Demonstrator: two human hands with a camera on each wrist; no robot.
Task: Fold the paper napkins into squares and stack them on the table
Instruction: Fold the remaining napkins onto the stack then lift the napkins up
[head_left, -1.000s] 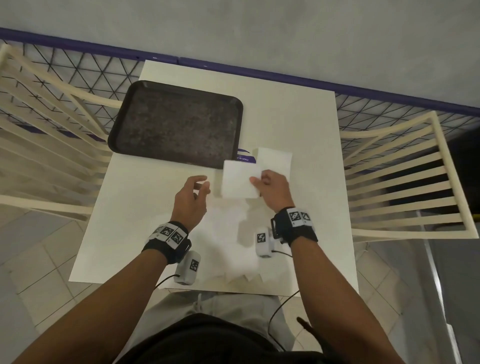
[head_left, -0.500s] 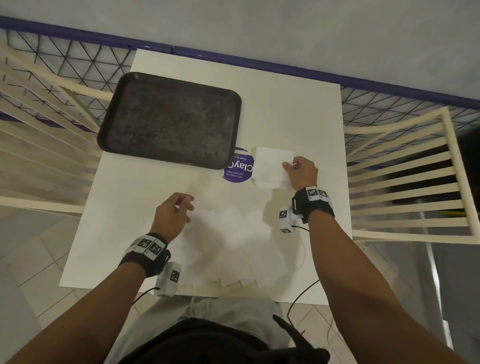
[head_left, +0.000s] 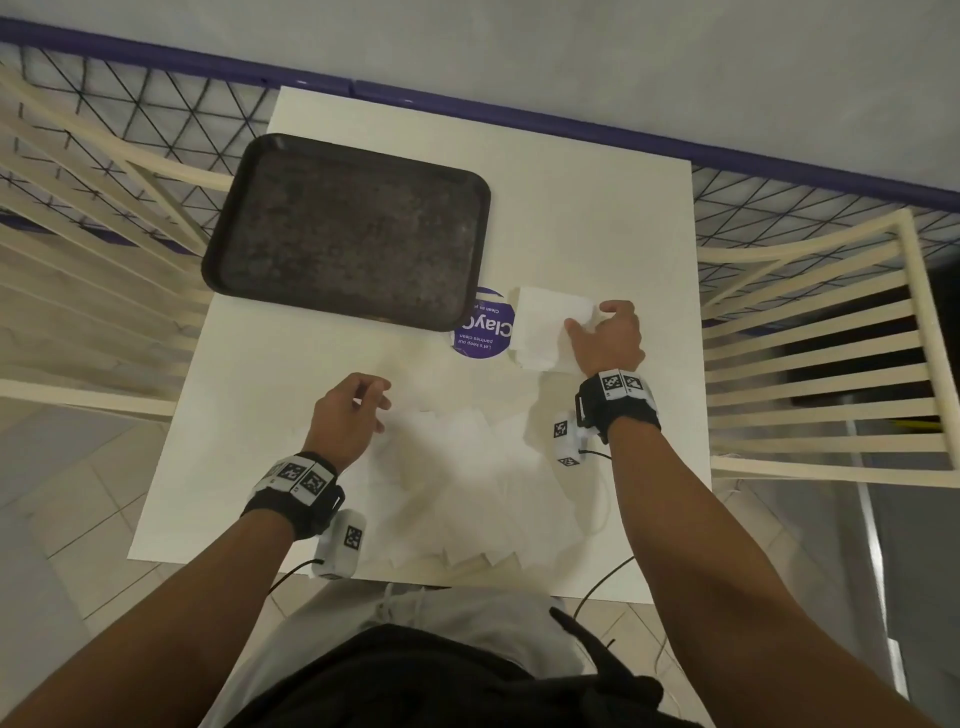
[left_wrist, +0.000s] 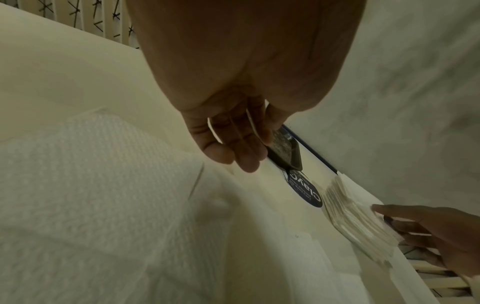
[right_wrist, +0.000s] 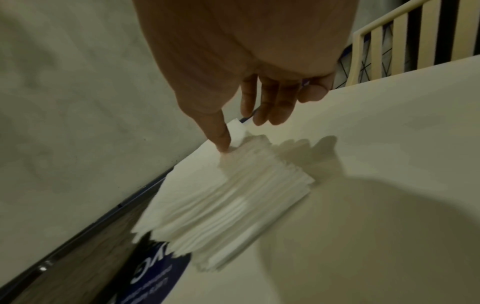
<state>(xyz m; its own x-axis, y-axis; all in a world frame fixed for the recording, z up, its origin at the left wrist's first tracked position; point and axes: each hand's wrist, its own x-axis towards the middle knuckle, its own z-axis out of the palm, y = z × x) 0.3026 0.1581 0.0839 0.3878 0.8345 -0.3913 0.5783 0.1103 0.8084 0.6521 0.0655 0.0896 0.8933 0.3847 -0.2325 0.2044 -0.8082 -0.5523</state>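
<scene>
The right hand (head_left: 605, 338) sits at the stack (head_left: 550, 332) of folded napkins, its thumb laid down on the top sheet near the stack's 3 o'clock edge while the other fingers (right_wrist: 270, 102) hang loosely spread past that edge, just above the table (head_left: 597, 208); nothing is gripped, and in the right wrist view the thumb tip alone meets the paper. The left hand (head_left: 349, 413) hovers relaxed, fingers lightly curled and holding nothing, over the loose napkins (head_left: 467, 483) spread flat across the near half of the table; whether its fingertips (left_wrist: 244, 158) brush the top sheet is hard to judge, since the left wrist view is soft there. The stack lies flat at about 2 o'clock from the table's centre, roughly square, so no long axis stands out, with its edges turned slightly off the table's edges. Its many layers (right_wrist: 246, 197) are fanned a little along the side facing the person. Its 9 o'clock edge covers part of a round purple sticker (head_left: 483, 327), and the sticker's far side is tucked under the near right corner of a dark tray (head_left: 348, 228) lying at 11 o'clock. Cream slatted chairs (head_left: 810, 364) stand at 3 and 9 o'clock of the table.
</scene>
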